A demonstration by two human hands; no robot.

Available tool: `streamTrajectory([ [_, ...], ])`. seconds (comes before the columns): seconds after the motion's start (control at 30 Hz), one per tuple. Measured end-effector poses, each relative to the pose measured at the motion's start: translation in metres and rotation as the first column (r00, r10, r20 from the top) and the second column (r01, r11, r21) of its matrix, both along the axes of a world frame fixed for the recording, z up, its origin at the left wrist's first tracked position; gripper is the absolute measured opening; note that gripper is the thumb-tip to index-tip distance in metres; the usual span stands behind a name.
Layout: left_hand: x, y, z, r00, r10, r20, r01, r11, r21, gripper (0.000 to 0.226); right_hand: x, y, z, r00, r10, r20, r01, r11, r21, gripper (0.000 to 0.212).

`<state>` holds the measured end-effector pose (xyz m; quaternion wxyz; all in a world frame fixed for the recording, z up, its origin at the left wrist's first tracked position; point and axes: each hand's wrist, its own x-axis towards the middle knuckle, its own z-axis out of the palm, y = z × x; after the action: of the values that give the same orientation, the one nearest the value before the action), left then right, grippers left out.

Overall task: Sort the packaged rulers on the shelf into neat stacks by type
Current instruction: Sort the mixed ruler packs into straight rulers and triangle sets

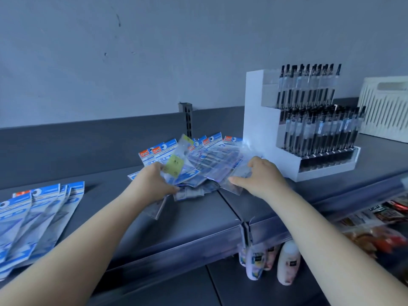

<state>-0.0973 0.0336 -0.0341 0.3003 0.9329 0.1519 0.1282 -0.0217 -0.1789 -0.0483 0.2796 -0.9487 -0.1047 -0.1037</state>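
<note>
- Head view. Left hand (pixel 154 182): fingers curled round the left edge of the loose ruler pile (pixel 194 164), gripping several packets, thumb on top beside a yellow-green card (pixel 175 165).
- Right hand (pixel 260 176): fingers curled, pinching the clear packets at the pile's right edge, knuckles up.
- Pile sits mid-shelf, against the dark back panel (pixel 88 146), fanned out; blue header cards point up and away toward the wall, long axes running roughly front to back, splayed left and right.
- Sorted stack (pixel 37 219) lies at far left of the shelf (pixel 187 226), well apart from the pile; headers away from the viewer, long axes leaning right.
- Bare shelf surface between stack and pile, and in front of the pile to the front lip.
- White pen display (pixel 309 127) stands just beside the right hand; cream basket (pixel 388 107) behind it.
- Bottles (pixel 287 261) on the lower level.
</note>
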Motion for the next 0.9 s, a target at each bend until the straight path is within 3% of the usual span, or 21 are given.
streamTrajectory([
  [0.17, 0.012, -0.015, 0.002, 0.989, -0.035, 0.145, 0.084, 0.934, -0.347, 0.012, 0.007, -0.006, 0.006, 0.993, 0.034, -0.111, -0.033, 0.999, 0.015, 0.057],
  [0.37, 0.022, -0.036, 0.005, 0.991, -0.013, 0.134, 0.097, 0.762, -0.640, 0.015, 0.025, -0.016, -0.001, 0.986, 0.105, -0.127, -0.053, 0.932, 0.360, 0.064],
  [0.5, 0.023, -0.039, 0.007, 0.988, -0.022, 0.151, 0.124, 0.687, -0.716, 0.011, 0.028, -0.024, -0.005, 0.993, 0.113, -0.037, -0.077, 0.849, 0.522, 0.050],
  [0.67, 0.014, -0.037, 0.011, 0.981, -0.047, 0.189, 0.177, 0.628, -0.758, 0.013, 0.015, -0.013, -0.003, 0.968, 0.249, 0.018, -0.189, 0.684, 0.704, 0.030],
  [0.9, -0.024, -0.012, 0.019, 0.962, 0.009, 0.274, 0.202, 0.653, -0.730, 0.015, -0.026, 0.033, 0.006, 0.860, 0.511, -0.004, -0.237, 0.405, 0.883, 0.027],
])
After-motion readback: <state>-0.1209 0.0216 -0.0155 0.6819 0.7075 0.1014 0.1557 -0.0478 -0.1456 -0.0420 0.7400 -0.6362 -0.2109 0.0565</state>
